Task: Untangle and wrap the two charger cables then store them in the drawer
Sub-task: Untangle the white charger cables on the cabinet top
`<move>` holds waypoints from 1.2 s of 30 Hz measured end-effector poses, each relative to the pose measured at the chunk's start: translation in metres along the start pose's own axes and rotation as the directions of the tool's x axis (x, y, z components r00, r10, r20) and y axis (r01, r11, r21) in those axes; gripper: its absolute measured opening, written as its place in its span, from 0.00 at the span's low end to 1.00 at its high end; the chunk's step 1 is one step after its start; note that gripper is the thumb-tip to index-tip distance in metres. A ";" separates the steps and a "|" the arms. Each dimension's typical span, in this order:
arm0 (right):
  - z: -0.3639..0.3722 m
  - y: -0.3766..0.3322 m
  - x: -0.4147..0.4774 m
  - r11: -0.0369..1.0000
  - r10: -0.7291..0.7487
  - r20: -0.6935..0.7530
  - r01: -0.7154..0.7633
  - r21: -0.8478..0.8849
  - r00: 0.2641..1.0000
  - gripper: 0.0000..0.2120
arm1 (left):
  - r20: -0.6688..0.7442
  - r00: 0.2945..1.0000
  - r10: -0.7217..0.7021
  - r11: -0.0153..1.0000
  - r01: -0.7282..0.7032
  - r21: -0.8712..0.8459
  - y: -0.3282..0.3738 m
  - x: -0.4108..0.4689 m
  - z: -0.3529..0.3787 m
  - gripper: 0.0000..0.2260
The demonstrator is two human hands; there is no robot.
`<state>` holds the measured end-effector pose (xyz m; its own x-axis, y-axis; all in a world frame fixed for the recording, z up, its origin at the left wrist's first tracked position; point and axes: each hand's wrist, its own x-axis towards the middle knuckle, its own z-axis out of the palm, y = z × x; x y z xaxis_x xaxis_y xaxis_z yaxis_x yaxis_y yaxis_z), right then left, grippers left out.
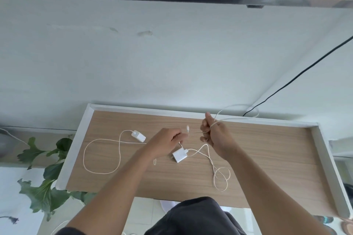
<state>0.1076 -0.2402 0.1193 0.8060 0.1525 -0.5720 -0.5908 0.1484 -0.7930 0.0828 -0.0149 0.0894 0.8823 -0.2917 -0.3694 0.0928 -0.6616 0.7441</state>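
Over the middle of the tabletop the right hand closes its grip round blurred loops of white cable trailing from a charger. The left hand pinches a cable just below its plug tip. A second charger lies nearer the left edge, its looped cord partly hidden under the left forearm.

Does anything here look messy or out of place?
Mostly the cables. One white cable sprawls in a big loose loop on the table's left side, and the other cable crosses itself near the front edge. Scuffed patches also mar the wall.
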 end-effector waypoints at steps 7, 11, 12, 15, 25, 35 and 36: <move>-0.081 -0.007 0.013 0.726 -0.241 -0.230 0.018 -0.688 0.943 0.25 | -0.077 0.983 -0.166 0.959 0.179 0.220 -0.045 -0.009 -0.033 0.17; -0.091 -0.002 0.009 0.499 -0.250 -0.098 0.041 -0.866 0.963 0.15 | -0.095 0.991 -0.093 0.967 0.112 0.228 -0.037 0.001 -0.037 0.22; -0.087 -0.002 0.008 0.476 -0.223 -0.033 0.079 -0.876 0.974 0.15 | -0.074 0.996 -0.058 0.968 0.074 0.239 -0.027 0.006 -0.033 0.21; -0.068 0.004 0.005 0.487 -0.126 0.164 0.205 -0.849 0.978 0.18 | 0.020 0.999 0.036 0.954 -0.040 0.297 0.008 0.023 -0.012 0.08; -0.083 0.004 0.012 0.699 -0.173 0.106 0.198 -0.687 0.979 0.17 | 0.046 0.986 0.163 0.958 -0.169 0.233 0.036 0.038 0.025 0.08; -0.182 -0.015 0.034 0.977 0.063 -0.566 -0.165 -0.132 0.822 0.18 | -0.063 0.993 -0.102 0.934 0.117 0.338 -0.028 0.027 -0.001 0.13; -0.192 -0.013 0.036 0.982 0.084 -0.598 -0.167 -0.085 0.797 0.18 | -0.087 0.988 -0.128 0.928 0.151 0.341 -0.035 0.028 -0.003 0.13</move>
<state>0.1513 -0.4243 0.0681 0.6145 -0.4506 -0.6475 -0.7119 0.0371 -0.7013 0.1054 0.0016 0.0546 0.9000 -0.1431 -0.4117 0.0614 -0.8935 0.4449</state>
